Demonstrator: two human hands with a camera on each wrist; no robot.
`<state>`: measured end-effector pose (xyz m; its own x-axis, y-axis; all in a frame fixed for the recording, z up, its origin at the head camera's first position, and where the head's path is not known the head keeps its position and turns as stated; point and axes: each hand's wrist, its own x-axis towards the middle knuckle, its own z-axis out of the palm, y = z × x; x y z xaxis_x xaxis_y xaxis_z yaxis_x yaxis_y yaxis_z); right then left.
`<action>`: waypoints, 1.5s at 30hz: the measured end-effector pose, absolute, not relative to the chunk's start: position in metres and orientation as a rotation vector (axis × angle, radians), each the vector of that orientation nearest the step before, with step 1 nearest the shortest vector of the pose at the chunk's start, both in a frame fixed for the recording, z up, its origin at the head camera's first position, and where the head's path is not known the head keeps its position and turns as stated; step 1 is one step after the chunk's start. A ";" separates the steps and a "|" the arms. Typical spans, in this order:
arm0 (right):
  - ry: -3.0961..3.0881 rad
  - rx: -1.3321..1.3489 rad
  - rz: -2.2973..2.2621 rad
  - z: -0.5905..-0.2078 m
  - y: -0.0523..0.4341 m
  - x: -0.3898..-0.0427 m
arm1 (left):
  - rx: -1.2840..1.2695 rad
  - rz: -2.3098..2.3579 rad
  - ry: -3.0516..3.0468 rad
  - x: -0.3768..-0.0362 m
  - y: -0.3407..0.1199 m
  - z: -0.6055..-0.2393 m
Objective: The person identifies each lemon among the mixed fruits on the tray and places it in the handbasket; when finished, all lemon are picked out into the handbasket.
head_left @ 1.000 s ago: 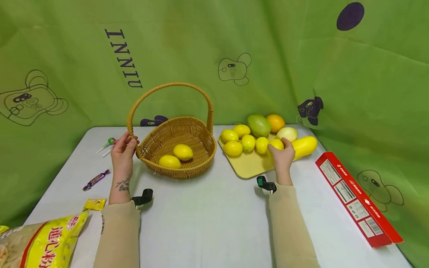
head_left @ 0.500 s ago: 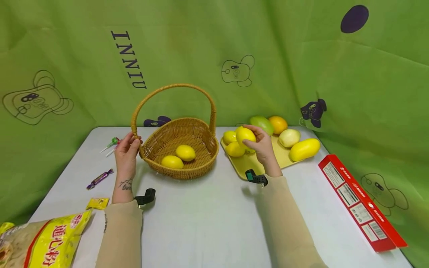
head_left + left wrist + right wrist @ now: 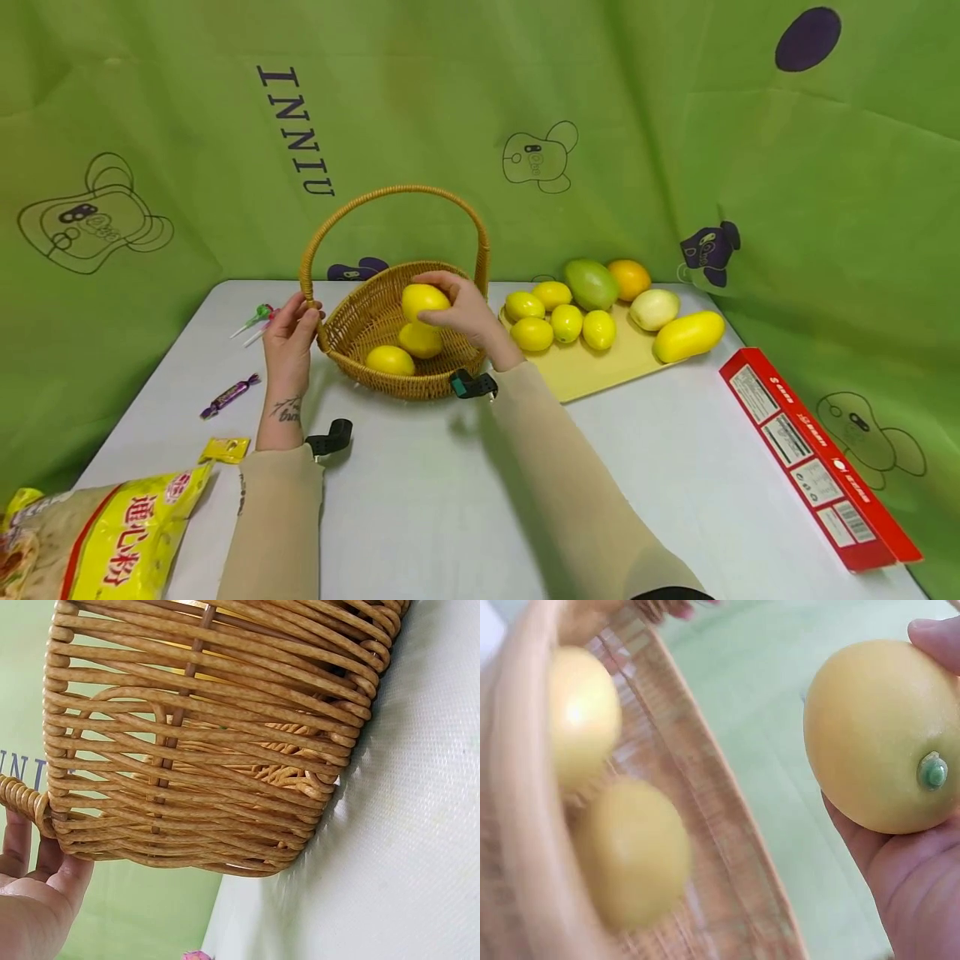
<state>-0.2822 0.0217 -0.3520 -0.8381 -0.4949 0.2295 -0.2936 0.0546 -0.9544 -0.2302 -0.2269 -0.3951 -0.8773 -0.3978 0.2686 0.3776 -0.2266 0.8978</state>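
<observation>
My left hand (image 3: 288,350) grips the foot of the wicker basket's (image 3: 408,387) handle on its left side. The left wrist view has the basket's woven side (image 3: 217,750) up close, with the fingers and thumb (image 3: 73,877) at the handle's base. Over the basket, my right hand (image 3: 474,317) holds a yellow lemon (image 3: 422,302) between thumb and fingers, apart from the lemons below. A green stem end shows on this lemon (image 3: 881,735) in the right wrist view. Inside the basket lie two lemons, one at the front (image 3: 390,360) and another (image 3: 420,341) partly behind the held one.
Right of the basket, a yellow tray (image 3: 585,377) bears several lemons, a green mango (image 3: 591,285), an orange (image 3: 629,279) and a long yellow fruit (image 3: 688,337). A red box (image 3: 817,458) lies far right. Lollipops (image 3: 260,315), wrapped candies (image 3: 229,397) and a food bag (image 3: 112,533) lie left.
My right hand has lifted a lemon off the tray and carried it left, over the basket. The left hand has stayed at the basket's handle.
</observation>
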 end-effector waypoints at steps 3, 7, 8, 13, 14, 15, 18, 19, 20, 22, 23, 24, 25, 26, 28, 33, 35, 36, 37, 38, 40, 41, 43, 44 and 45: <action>2.183 -0.839 -1.747 -0.346 0.001 -0.281 | 0.023 -2.144 -1.549 -0.230 -0.226 -0.395; 2.104 -0.852 -1.750 -0.335 -0.010 -0.271 | 0.025 -2.152 -1.544 -0.229 -0.225 -0.395; 2.077 -0.849 -1.784 -0.332 -0.010 -0.268 | 0.024 -2.157 -1.542 -0.230 -0.225 -0.395; 2.031 -0.837 -1.944 -0.330 0.002 -0.264 | 0.028 -2.157 -1.540 -0.232 -0.224 -0.393; 2.049 -0.837 -1.960 -0.332 0.006 -0.265 | 0.032 -2.159 -1.540 -0.232 -0.224 -0.393; 2.066 -0.842 -1.974 -0.336 0.011 -0.267 | 0.038 -2.157 -1.544 -0.233 -0.224 -0.393; 2.124 -0.858 -2.011 -0.345 0.026 -0.271 | 0.052 -2.149 -1.564 -0.233 -0.225 -0.392; 2.140 -0.863 -2.027 -0.347 0.033 -0.271 | 0.055 -2.145 -1.570 -0.233 -0.225 -0.392; 2.139 -0.869 -2.054 -0.351 0.040 -0.272 | 0.060 -2.141 -1.578 -0.233 -0.225 -0.392; 2.111 -0.849 -2.127 -0.353 0.057 -0.269 | 0.058 -2.137 -1.579 -0.233 -0.224 -0.391; 2.105 -0.833 -2.160 -0.354 0.066 -0.268 | 0.055 -2.136 -1.576 -0.233 -0.224 -0.391; 2.106 -0.802 -2.194 -0.355 0.075 -0.266 | 0.052 -2.137 -1.571 -0.233 -0.224 -0.391; 2.100 -0.772 -2.234 -0.356 0.085 -0.265 | 0.049 -2.138 -1.566 -0.233 -0.224 -0.391; 2.101 -0.737 -2.271 -0.357 0.095 -0.264 | 0.044 -2.142 -1.557 -0.233 -0.223 -0.391; 2.127 -0.654 -2.333 -0.361 0.115 -0.262 | 0.039 -2.143 -1.550 -0.233 -0.224 -0.390; 2.179 -0.437 -2.465 -0.374 0.161 -0.261 | 0.061 -2.142 -1.559 -0.230 -0.225 -0.390; 2.188 -0.340 -2.522 -0.380 0.176 -0.260 | 0.086 -2.132 -1.584 -0.229 -0.226 -0.391; 2.192 -0.286 -2.551 -0.382 0.183 -0.260 | 0.097 -2.130 -1.594 -0.229 -0.227 -0.391; 2.198 -0.229 -2.578 -0.385 0.190 -0.260 | 0.106 -2.126 -1.607 -0.228 -0.227 -0.391; 2.203 -0.170 -2.603 -0.388 0.196 -0.260 | 0.114 -2.123 -1.617 -0.228 -0.227 -0.391; 2.211 -0.061 -2.657 -0.392 0.206 -0.259 | 0.122 -2.111 -1.640 -0.228 -0.227 -0.392; 2.216 -0.006 -2.678 -0.394 0.211 -0.259 | 0.122 -2.115 -1.641 -0.228 -0.227 -0.392; 2.239 0.089 -2.698 -0.398 0.219 -0.259 | 0.121 -2.121 -1.639 -0.228 -0.226 -0.393; 2.247 0.132 -2.706 -0.400 0.222 -0.259 | 0.122 -2.121 -1.641 -0.228 -0.226 -0.393; 2.258 0.168 -2.712 -0.403 0.225 -0.259 | 0.122 -2.123 -1.641 -0.229 -0.225 -0.393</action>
<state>-0.2586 0.2250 -0.4029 -0.9201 0.3513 0.1735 -0.2343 -0.1385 -0.9622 -0.2286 -0.2252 -0.3934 -0.8942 -0.4003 0.2004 0.2949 -0.1899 0.9365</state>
